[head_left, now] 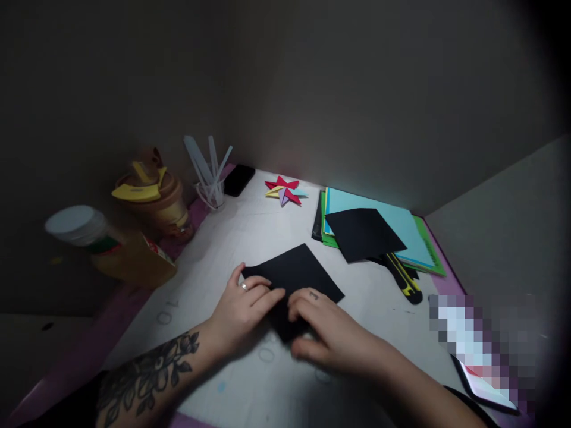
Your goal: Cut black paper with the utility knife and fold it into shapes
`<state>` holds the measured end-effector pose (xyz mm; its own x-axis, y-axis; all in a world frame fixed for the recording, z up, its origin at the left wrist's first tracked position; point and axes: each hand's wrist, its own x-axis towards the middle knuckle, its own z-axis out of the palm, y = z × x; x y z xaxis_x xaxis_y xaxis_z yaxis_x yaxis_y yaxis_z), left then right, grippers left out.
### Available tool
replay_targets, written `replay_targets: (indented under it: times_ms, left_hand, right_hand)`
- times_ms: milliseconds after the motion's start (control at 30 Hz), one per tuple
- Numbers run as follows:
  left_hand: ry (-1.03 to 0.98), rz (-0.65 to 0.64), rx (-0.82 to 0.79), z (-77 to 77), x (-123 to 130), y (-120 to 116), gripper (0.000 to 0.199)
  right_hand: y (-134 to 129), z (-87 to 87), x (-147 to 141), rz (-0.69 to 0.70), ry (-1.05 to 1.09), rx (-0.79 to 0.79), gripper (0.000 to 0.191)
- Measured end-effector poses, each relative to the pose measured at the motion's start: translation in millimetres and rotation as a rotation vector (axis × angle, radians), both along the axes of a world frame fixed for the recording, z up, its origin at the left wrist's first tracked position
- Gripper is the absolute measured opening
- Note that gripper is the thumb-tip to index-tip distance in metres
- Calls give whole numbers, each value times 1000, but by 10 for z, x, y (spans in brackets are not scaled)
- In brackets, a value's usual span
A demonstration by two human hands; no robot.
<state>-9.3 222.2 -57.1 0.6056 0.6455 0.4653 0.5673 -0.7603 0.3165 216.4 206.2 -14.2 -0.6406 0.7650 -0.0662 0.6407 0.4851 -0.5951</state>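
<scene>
A square sheet of black paper [301,267] lies on the white table mat in front of me, one corner towards me. My left hand [250,303], with a ring on one finger, rests on its left side with bent fingers on the sheet; its thumb is hidden. My right hand [321,327] is curled over the near right edge, its fingertips on the paper and its thumb close to the near corner. The two index fingers almost meet over the sheet. A second black sheet [363,233] lies beyond, on a stack of coloured paper [401,229].
A black-and-yellow utility knife [405,279] sticks out from under the second sheet. Further back are a folded paper star [285,191], a dark phone [239,180] and a cup of strips [211,191]. A brown tumbler [172,208] and white-lidded jar [75,223] stand left, a lit phone [486,383] right.
</scene>
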Motion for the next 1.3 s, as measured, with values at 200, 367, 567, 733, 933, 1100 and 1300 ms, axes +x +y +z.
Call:
replay_targets:
  times_ms: [200, 367, 567, 733, 933, 1100, 1300]
  left_hand:
    - [-64, -112, -230, 3, -22, 44, 32]
    - [-34, 76, -380, 9, -33, 45, 29]
    - [-29, 317, -308, 25, -33, 52, 45]
    - [286, 82, 7, 176, 185, -168, 46]
    - [486, 33, -151, 86, 580, -199, 89]
    - [472, 100, -191, -40, 613, -157, 90]
    - [362, 254, -52, 124, 521, -130, 66]
  right_hand:
    - [-214, -408, 59, 54, -129, 122, 51]
    - [-164, -466, 157, -176, 98, 165, 25]
    - [64, -442, 201, -522, 150, -8, 39]
    - [185, -442, 234, -496, 133, -213, 40]
    - [156, -500, 300, -570, 200, -263, 41]
    - [211, -549, 332, -589, 235, -264, 38]
    - [167, -520, 278, -400, 165, -59, 27]
